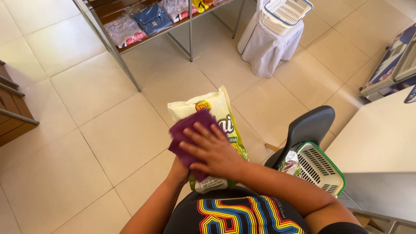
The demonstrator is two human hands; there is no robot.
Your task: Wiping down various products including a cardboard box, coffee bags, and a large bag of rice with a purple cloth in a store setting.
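Rice bag, a pale yellow-and-green plastic sack, is held out in front of the person's belly, tilted so its top leans away over the tiled floor. The right hand lies flat across its face, fingers spread and pointing left, palm pressing a purple cloth against the plastic; it is open and pressing rather than clenched. That forearm comes in from the lower right, bent at the elbow. The left hand is underneath the bag, wrist turned up, supporting it from below; only the wrist and heel of the hand show, so I cannot tell how its fingers are set. Much of the bag's front is covered by cloth and hand, and its lower end is partly lost behind the wrist.

Just to the right stands a dark chair with a green-rimmed white basket on its seat, something shiny inside it that is hard to make out. A white table is cut off at the right edge. Farther off are a metal shelf of packaged clothes and a white basket on a cloth-draped stand
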